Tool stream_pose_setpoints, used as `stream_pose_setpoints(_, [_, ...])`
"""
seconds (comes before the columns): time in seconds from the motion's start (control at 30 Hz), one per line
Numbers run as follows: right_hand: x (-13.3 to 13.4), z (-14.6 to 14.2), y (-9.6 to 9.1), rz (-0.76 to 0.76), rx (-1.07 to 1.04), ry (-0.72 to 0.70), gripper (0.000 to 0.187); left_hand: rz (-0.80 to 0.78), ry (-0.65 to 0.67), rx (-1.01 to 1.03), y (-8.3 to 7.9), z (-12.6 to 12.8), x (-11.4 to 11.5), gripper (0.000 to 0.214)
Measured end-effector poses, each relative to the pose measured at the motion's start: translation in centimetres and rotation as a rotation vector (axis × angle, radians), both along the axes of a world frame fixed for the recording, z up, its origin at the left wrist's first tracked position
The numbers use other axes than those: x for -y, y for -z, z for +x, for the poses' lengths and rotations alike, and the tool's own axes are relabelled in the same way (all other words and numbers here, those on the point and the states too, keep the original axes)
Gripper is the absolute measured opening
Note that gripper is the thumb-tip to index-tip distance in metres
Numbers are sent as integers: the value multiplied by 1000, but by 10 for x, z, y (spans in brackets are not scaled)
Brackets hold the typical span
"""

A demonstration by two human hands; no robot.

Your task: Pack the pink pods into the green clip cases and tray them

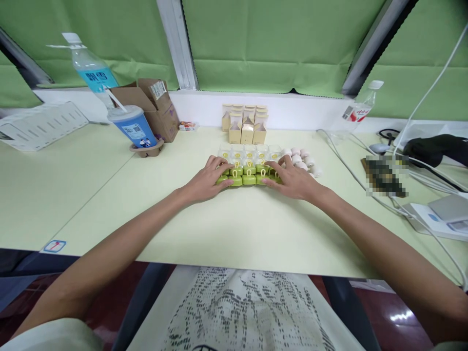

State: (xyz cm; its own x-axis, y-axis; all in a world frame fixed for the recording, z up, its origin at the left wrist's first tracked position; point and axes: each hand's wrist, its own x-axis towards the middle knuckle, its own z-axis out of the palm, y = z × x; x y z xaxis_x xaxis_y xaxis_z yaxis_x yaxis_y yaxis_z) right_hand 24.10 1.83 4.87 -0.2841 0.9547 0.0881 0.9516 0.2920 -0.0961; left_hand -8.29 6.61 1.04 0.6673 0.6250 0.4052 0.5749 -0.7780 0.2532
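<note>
Several small green cases point(249, 176) with yellow loops lie in two rows on the pale yellow table point(226, 229). My left hand point(206, 179) rests on the left end of the rows, fingers spread flat over the cases. My right hand point(290, 179) lies the same way on the right end. Behind the green cases stands a row of clear round lids point(249, 152), and to their right lie several pale pink round pieces point(302, 161). Further back stand several small cream cartons point(247, 126).
A blue cup with a straw point(133, 127) sits in a holder at the left, beside an open cardboard box point(155, 107) and a water bottle point(91, 70). Another bottle point(360, 108), cables point(369, 187), a black object point(435, 148) and a grey device point(442, 217) crowd the right side.
</note>
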Motion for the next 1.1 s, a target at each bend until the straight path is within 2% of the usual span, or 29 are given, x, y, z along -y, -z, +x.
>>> stream_pose_setpoints(0.17, [1, 4, -14, 223, 86, -41, 68, 142, -13, -17, -19, 4, 2, 56])
stream_pose_setpoints(0.33, [-12, 9, -11, 184, 82, -77, 55, 136, 61, -157, -33, 17, -3, 64])
stream_pose_setpoints(0.5, [-18, 15, 1, 110, -58, -123, 46, 115, 48, -212, -32, 29, -10, 71])
stream_pose_setpoints(0.73, [-3, 21, 8, 165, -215, -204, 41, 106, 72, -234, -26, 38, -6, 68])
stream_pose_setpoints(0.9, [0, 22, 11, 130, -339, -144, 37, 89, 76, -227, -23, 40, -5, 67])
stream_pose_setpoints(1.0, [-5, 22, 12, 146, -324, -95, 39, 77, 83, -226, -25, 42, -4, 66])
stream_pose_setpoints(1.1, [-10, 22, 13, 123, -341, -48, 30, 59, 79, -246, -30, 44, -1, 64])
